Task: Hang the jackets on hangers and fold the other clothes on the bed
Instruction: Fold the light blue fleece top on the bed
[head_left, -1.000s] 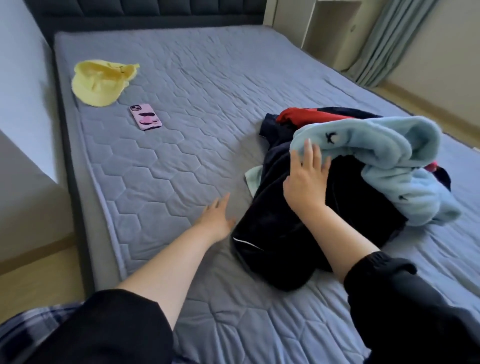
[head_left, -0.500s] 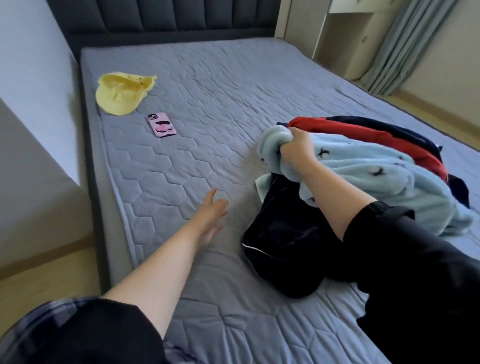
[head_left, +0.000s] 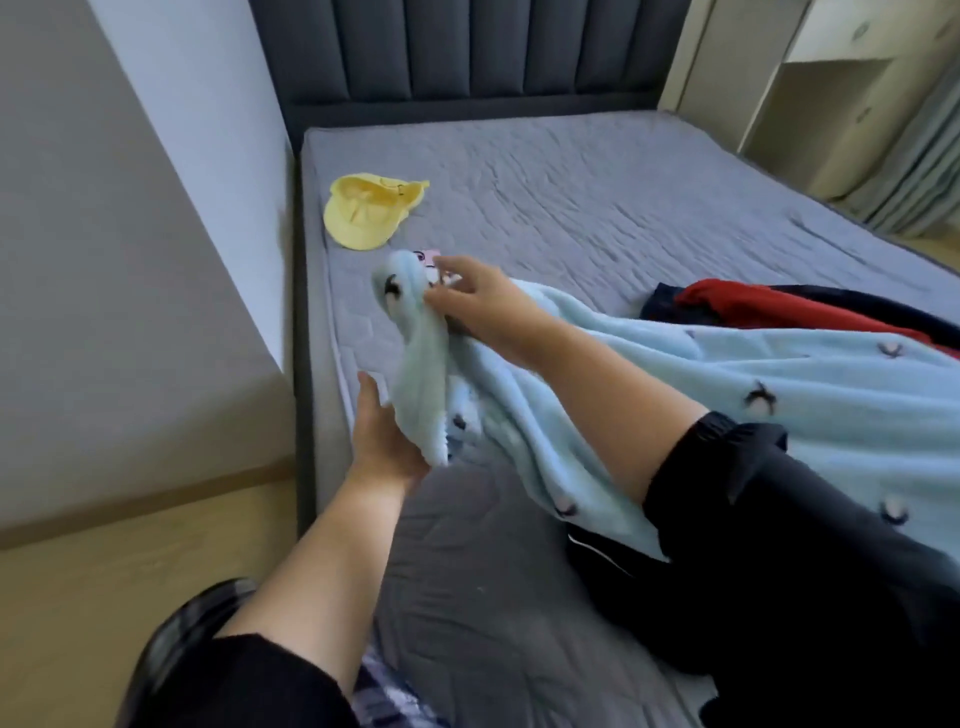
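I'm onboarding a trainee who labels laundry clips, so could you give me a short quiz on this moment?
1. True or false: the yellow fabric cap lies untouched on the grey quilted mattress.
2. How does the right hand hold the light blue fleece garment with small dark motifs? A) pinches its raised end B) presses it flat C) does not touch it
3. Fill in: the left hand touches that garment's hanging ___ end.
Key: 1 true; 2 A; 3 lower.
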